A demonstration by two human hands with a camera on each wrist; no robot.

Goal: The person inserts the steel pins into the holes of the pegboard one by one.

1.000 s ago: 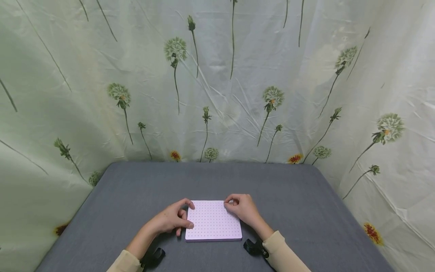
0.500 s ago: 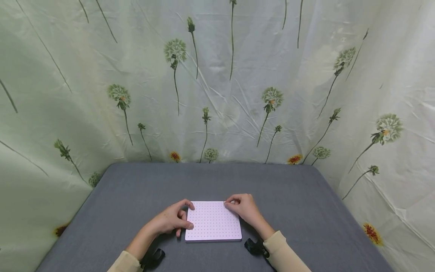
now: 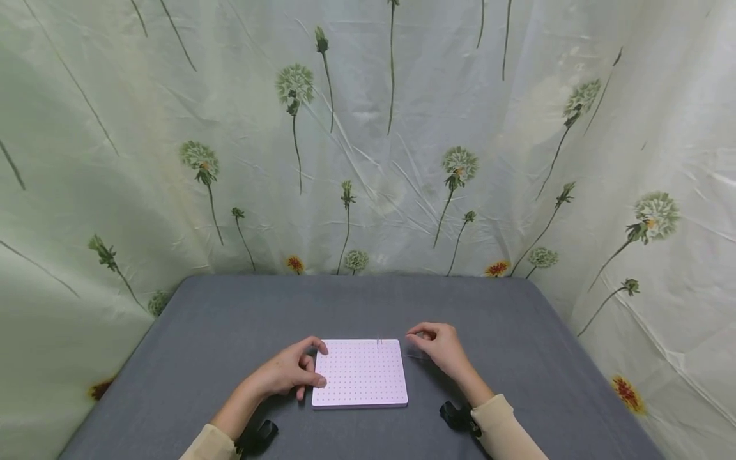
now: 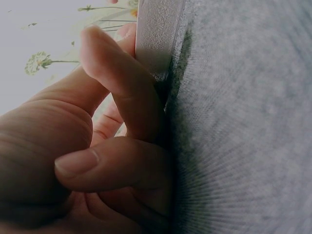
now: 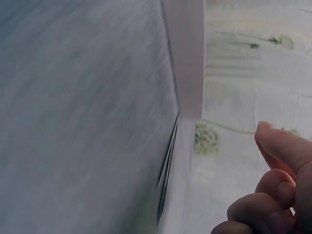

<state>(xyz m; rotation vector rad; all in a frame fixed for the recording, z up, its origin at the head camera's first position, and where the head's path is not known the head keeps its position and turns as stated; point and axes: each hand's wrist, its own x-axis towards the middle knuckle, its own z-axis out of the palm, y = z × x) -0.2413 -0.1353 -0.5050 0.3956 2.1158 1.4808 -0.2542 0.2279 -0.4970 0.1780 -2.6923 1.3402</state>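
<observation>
A pale pinkish-white pegboard with a grid of small holes lies flat on the table. My left hand grips its left side, thumb and index finger on the top near the edge; in the left wrist view, other fingers curl below beside the board's edge. Two thin pins stand upright near the far right corner. My right hand hovers right of that corner, thumb and index finger close together, with nothing clearly visible between them. Several thin dark pins lie beside the board in the right wrist view.
A grey cloth covers the table. Behind and at both sides hangs a pale curtain printed with dandelions. Black wrist straps with cameras sit at both wrists, close above the table.
My right hand has left the board's far right corner and moved right. Two upright pins now show where its fingertips were. My left hand has kept its hold.
</observation>
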